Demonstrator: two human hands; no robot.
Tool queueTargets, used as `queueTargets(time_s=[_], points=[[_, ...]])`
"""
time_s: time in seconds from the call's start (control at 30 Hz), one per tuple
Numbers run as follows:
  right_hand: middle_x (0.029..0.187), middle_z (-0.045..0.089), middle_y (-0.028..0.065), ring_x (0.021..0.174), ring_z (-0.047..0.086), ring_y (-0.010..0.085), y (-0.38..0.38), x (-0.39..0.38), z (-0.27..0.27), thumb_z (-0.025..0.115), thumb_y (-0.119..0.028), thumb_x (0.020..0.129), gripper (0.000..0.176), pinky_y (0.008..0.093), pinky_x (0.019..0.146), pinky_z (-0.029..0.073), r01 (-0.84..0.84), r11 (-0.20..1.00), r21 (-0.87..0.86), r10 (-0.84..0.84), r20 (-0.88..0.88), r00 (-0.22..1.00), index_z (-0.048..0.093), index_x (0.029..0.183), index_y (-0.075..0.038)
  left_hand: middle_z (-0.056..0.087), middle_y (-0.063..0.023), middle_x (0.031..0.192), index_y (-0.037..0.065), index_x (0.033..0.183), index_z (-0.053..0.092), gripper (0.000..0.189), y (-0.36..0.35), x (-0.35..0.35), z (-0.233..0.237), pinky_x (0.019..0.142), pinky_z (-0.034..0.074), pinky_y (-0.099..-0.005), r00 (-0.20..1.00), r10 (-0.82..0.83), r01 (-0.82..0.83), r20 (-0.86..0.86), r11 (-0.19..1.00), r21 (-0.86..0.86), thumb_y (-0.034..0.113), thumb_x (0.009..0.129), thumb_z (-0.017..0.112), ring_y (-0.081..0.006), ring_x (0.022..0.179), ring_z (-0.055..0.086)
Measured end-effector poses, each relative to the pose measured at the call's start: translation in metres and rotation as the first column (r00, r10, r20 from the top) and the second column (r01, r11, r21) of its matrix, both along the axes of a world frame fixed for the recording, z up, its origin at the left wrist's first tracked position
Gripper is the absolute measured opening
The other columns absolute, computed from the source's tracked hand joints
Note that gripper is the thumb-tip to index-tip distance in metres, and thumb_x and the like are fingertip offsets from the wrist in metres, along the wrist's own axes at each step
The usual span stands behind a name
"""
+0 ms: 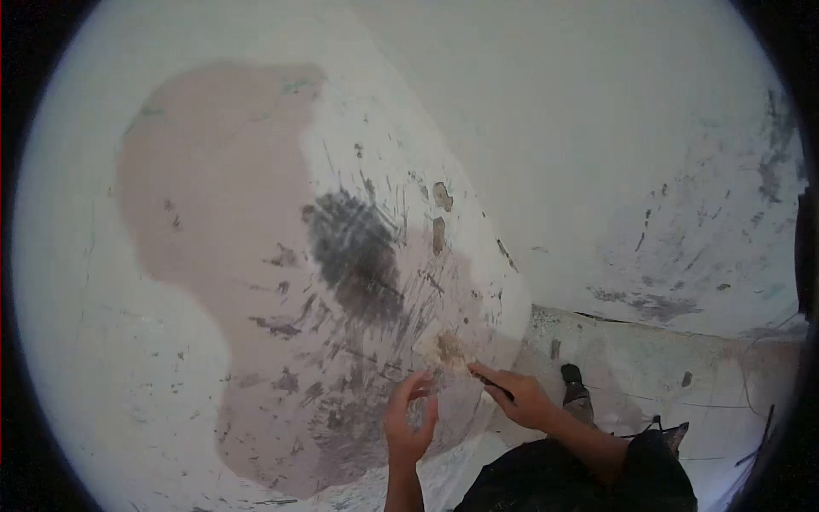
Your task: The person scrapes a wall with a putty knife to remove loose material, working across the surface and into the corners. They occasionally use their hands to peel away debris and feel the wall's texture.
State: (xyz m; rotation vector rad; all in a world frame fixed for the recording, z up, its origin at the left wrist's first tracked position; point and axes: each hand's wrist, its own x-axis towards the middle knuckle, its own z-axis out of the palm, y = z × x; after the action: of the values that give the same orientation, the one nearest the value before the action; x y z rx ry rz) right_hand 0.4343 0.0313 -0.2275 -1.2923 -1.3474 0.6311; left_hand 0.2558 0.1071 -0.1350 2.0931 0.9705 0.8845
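My right hand (520, 398) is wrapped round the dark handle of a scraper (495, 386), its head end pointing up and left at the wall (277, 196). Just beyond the tool lies a pale, scraped-looking patch (447, 348) with a brown middle. To the left, my left hand (412, 420) is held with fingers curved and thumb apart, nothing in it, in front of the stained surface. A large pinkish area covers much of this wall, with a dark grey smear (357, 256) and many streaks above my hands.
A second wall (546, 154) meets this one at a corner on the right and carries dark scuffs (657, 303). Chipped spots (442, 196) run near the corner. Below is a speckled floor (631, 358) with my shoe (572, 375) and a thin dark object (674, 431) on it.
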Motion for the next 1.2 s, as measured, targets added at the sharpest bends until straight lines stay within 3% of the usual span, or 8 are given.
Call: queueTargets(time_s=[0.13, 0.27, 0.37, 0.47, 0.57, 1.0, 1.07, 1.2], points=[[0.095, 0.065, 0.0200, 0.079, 0.065, 0.0320, 0.049, 0.042, 0.009, 0.053, -0.008, 0.094, 0.051, 0.0380, 0.069, 0.051, 0.082, 0.994, 0.076, -0.073, -0.114, 0.991, 0.042, 0.143, -0.015, 0.061, -0.0166, 0.113, -0.005, 0.128, 0.050, 0.040, 0.042, 0.075, -0.002, 0.084, 0.053, -0.0374, 0.978, 0.041, 0.032, 0.207, 0.941, -0.336, 0.020, 0.097, 0.055, -0.0239, 0.102, 0.063], [0.092, 0.064, 0.0195, 0.077, 0.064, 0.0310, 0.093, 0.077, 0.006, 0.052, -0.006, 0.093, 0.052, 0.0385, 0.070, 0.051, 0.108, 0.980, 0.168, -0.078, -0.176, 0.981, 0.040, 0.144, -0.014, 0.063, -0.0153, 0.106, -0.005, 0.122, 0.052, 0.040, 0.091, 0.144, -0.001, 0.076, 0.057, -0.0333, 0.988, 0.028, 0.035, 0.154, 0.919, -0.393, 0.027, 0.099, 0.050, -0.0212, 0.097, 0.065], [0.088, 0.063, 0.0178, 0.073, 0.063, 0.0295, 0.117, 0.103, 0.008, 0.053, -0.007, 0.093, 0.052, 0.0389, 0.067, 0.051, 0.117, 0.980, 0.160, -0.090, -0.163, 0.982, 0.042, 0.143, -0.015, 0.064, -0.0101, 0.082, -0.004, 0.104, 0.055, 0.040, 0.121, 0.181, 0.006, 0.050, 0.057, -0.0268, 0.986, 0.100, -0.048, 0.135, 0.938, -0.343, 0.035, 0.101, 0.044, -0.0162, 0.065, 0.067], [0.095, 0.066, 0.0187, 0.079, 0.065, 0.0299, 0.133, 0.127, 0.020, 0.055, 0.001, 0.089, 0.050, 0.0354, 0.069, 0.050, 0.020, 1.000, -0.001, -0.020, -0.085, 0.996, 0.048, 0.137, -0.007, 0.062, -0.0089, 0.075, -0.004, 0.103, 0.053, 0.039, 0.141, 0.202, 0.018, 0.045, 0.054, -0.0259, 0.980, 0.151, -0.094, 0.133, 0.930, -0.356, 0.034, 0.102, 0.042, -0.0142, 0.054, 0.063], [0.082, 0.064, 0.0158, 0.068, 0.061, 0.0259, 0.157, 0.134, 0.026, 0.057, 0.002, 0.087, 0.051, 0.0350, 0.063, 0.048, 0.050, 0.992, 0.117, -0.038, -0.106, 0.994, 0.050, 0.137, -0.009, 0.061, -0.0093, 0.071, -0.004, 0.103, 0.051, 0.037, 0.158, 0.219, 0.028, 0.040, 0.049, -0.0249, 0.974, 0.179, -0.133, 0.137, 0.947, -0.292, 0.031, 0.103, 0.040, -0.0124, 0.046, 0.058], [0.077, 0.062, 0.0136, 0.062, 0.060, 0.0262, 0.188, 0.146, 0.050, 0.058, -0.004, 0.089, 0.054, 0.0370, 0.058, 0.051, 0.061, 0.979, 0.196, -0.040, -0.112, 0.993, 0.046, 0.140, -0.014, 0.055, -0.0069, 0.070, -0.002, 0.109, 0.046, 0.028, 0.184, 0.249, 0.046, 0.039, 0.041, -0.0266, 0.962, 0.272, -0.268, 0.009, 0.954, -0.136, 0.024, 0.103, 0.039, -0.0101, 0.046, 0.048], [0.077, 0.062, 0.0147, 0.065, 0.060, 0.0255, 0.186, 0.151, 0.056, 0.058, 0.002, 0.087, 0.053, 0.0349, 0.061, 0.049, 0.033, 0.983, 0.179, -0.005, -0.154, 0.988, 0.049, 0.138, -0.009, 0.051, -0.0066, 0.060, -0.003, 0.092, 0.043, 0.024, 0.179, 0.251, 0.042, 0.030, 0.035, -0.0248, 0.952, 0.280, -0.275, 0.127, 0.960, -0.055, 0.018, 0.102, 0.037, -0.0102, 0.038, 0.045], [0.076, 0.062, 0.0127, 0.061, 0.062, 0.0258, 0.187, 0.148, 0.050, 0.057, -0.010, 0.091, 0.053, 0.0376, 0.055, 0.052, 0.002, 0.993, 0.117, 0.004, -0.051, 0.999, 0.043, 0.142, -0.017, 0.051, -0.0063, 0.060, -0.004, 0.092, 0.042, 0.024, 0.182, 0.253, 0.041, 0.030, 0.035, -0.0248, 0.944, 0.294, -0.286, 0.146, 0.955, -0.074, 0.018, 0.101, 0.038, -0.0100, 0.039, 0.045]])
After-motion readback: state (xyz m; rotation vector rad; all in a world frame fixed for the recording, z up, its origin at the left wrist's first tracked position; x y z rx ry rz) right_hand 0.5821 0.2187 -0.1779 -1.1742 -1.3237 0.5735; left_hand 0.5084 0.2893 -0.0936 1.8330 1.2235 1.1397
